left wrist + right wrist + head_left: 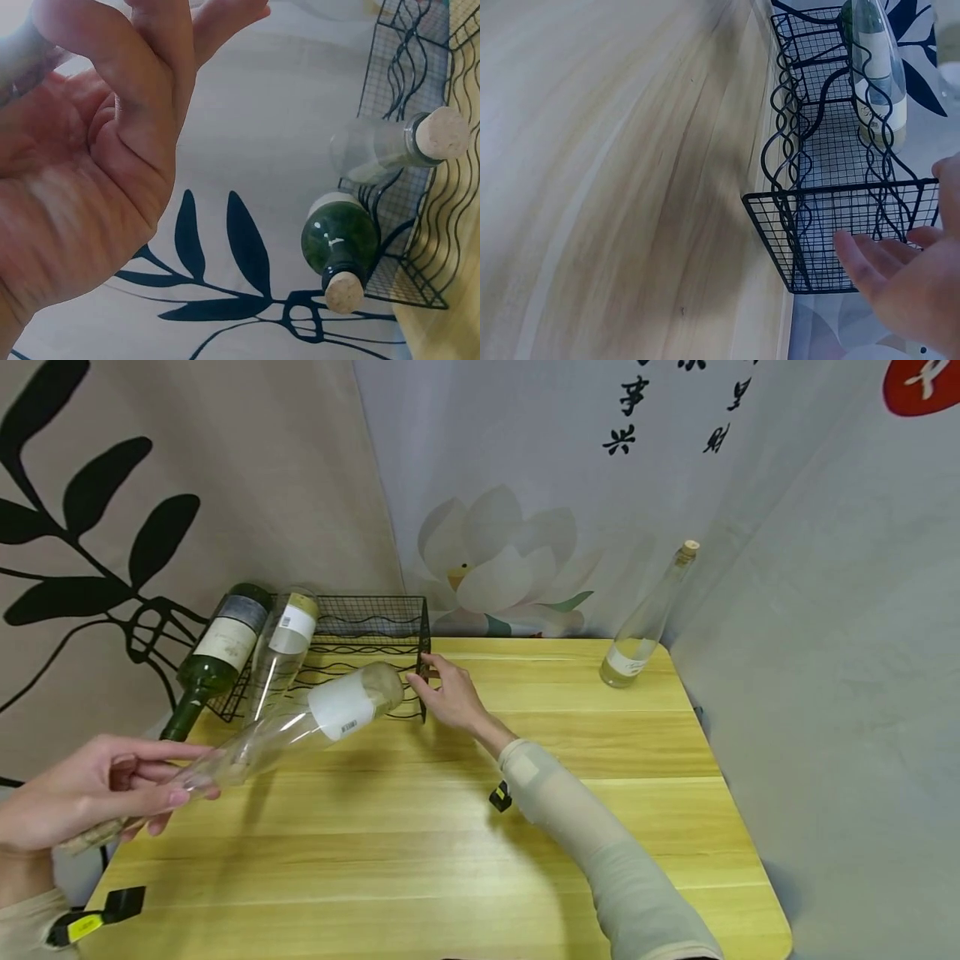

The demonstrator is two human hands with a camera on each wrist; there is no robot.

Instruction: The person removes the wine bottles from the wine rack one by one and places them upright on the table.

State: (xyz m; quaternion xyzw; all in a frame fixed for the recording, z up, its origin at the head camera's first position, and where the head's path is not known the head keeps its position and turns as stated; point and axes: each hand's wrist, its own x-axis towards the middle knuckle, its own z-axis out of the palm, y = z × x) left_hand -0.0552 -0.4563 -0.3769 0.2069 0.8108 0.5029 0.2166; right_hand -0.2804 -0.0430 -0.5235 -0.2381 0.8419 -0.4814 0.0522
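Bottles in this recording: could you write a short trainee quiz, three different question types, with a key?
1. Which hand holds a clear bottle by its neck?
2. True or false: the green bottle has a cork in it.
3. The lone bottle toward the right of the table is:
A) lying flat
B) upright and corked
C) inside the rack

Key: 1. The left hand; 2. True; 3. B.

White-labelled clear bottle, dark green bottle, black mesh rack, yellow wood-grained table, black leaf print
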